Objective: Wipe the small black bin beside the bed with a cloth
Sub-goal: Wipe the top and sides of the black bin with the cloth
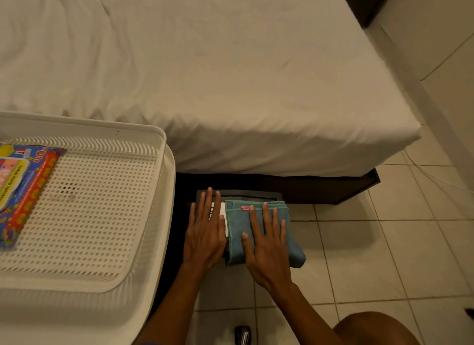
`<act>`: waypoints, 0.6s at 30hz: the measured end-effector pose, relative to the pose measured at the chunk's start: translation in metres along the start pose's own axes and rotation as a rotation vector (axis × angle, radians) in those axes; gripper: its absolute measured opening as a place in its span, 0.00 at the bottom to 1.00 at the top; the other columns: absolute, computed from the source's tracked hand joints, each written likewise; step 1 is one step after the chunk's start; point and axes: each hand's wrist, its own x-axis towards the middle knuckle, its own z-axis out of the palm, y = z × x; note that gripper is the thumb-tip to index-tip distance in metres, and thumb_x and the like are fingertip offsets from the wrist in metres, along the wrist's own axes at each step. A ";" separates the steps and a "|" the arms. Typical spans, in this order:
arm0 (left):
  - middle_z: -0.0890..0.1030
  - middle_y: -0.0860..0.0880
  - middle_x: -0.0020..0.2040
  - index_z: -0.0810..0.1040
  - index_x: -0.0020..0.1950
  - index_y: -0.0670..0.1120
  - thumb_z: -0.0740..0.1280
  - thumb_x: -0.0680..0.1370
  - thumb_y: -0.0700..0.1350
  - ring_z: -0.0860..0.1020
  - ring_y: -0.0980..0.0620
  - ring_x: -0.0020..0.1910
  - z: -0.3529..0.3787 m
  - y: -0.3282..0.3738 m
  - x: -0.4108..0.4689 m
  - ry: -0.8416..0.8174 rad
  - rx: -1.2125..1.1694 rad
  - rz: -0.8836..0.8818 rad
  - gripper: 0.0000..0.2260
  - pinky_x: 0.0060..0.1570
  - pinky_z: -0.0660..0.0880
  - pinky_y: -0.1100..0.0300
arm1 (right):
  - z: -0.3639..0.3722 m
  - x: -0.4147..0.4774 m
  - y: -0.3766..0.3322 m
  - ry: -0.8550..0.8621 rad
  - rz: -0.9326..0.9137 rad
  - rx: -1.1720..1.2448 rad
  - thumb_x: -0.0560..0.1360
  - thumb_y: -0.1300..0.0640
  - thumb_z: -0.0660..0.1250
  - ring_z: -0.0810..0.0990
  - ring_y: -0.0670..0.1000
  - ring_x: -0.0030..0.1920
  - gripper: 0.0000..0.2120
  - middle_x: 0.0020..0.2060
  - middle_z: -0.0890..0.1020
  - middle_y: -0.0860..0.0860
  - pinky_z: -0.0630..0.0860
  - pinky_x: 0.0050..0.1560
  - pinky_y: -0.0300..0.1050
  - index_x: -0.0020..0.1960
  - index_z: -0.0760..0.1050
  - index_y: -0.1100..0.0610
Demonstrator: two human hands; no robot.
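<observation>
The small black bin (252, 194) stands on the floor between the bed and a white basket stand. Only its far rim and a strip of the lid with a white label (218, 211) show. A folded teal cloth (239, 231) with a pink tag lies across the bin's top. My right hand (266, 244) presses flat on the cloth with its fingers spread. Flat on the lid's left part rests my left hand (205, 231), fingers straight and pointing toward the bed, holding nothing.
A bed with a white sheet (230, 75) fills the upper view, above its dark base (320, 188). A white perforated basket (143, 216) at left holds a pack of baby wipes (23, 188). Beige floor tiles (372, 254) lie to the right. My knee (374, 329) is at bottom right.
</observation>
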 end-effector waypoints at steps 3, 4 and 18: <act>0.45 0.49 0.81 0.46 0.81 0.47 0.42 0.82 0.53 0.42 0.52 0.80 -0.003 0.000 0.003 -0.032 -0.010 0.015 0.27 0.78 0.40 0.52 | 0.002 -0.002 -0.004 0.011 0.025 0.009 0.79 0.35 0.44 0.39 0.55 0.78 0.33 0.79 0.43 0.52 0.38 0.76 0.58 0.79 0.44 0.49; 0.44 0.48 0.81 0.46 0.81 0.47 0.39 0.82 0.54 0.42 0.51 0.80 -0.003 0.002 0.004 -0.036 -0.013 0.015 0.28 0.78 0.40 0.52 | 0.002 -0.002 -0.004 0.010 0.029 0.005 0.79 0.35 0.45 0.39 0.55 0.78 0.33 0.79 0.43 0.52 0.38 0.75 0.59 0.79 0.44 0.49; 0.50 0.46 0.81 0.49 0.81 0.43 0.44 0.83 0.51 0.47 0.50 0.80 0.000 0.003 0.006 -0.001 0.047 0.057 0.26 0.78 0.46 0.53 | -0.002 0.011 -0.003 -0.020 0.109 -0.034 0.79 0.35 0.43 0.35 0.54 0.77 0.32 0.78 0.38 0.54 0.41 0.76 0.59 0.78 0.38 0.46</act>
